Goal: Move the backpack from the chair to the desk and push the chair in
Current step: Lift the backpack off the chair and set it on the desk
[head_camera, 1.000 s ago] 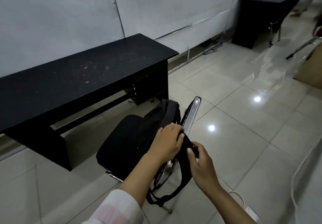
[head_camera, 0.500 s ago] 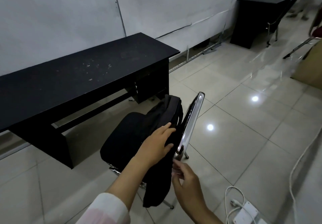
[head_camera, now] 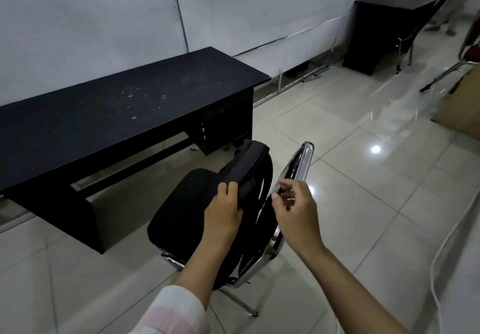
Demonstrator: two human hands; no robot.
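The black fabric backpack (head_camera: 249, 177) stood upright at the rear edge of the chrome-framed black chair (head_camera: 187, 203) seat. The left hand (head_camera: 224, 214) gripped its top edge, probably for lifting. The right hand (head_camera: 296, 209) hovered beside it, fingers loosely curled, holding nothing. The long black desk (head_camera: 117, 115) stood bare.

The backpack (head_camera: 253, 167) is matt black woven cloth. The chair (head_camera: 181, 211) has a matt black fabric seat and a polished, mirror-bright chrome frame. The surface (head_camera: 117, 115) is matt black laminate, scuffed with pale flecks. The floor (head_camera: 363, 177) is glossy, reflective pale tile.
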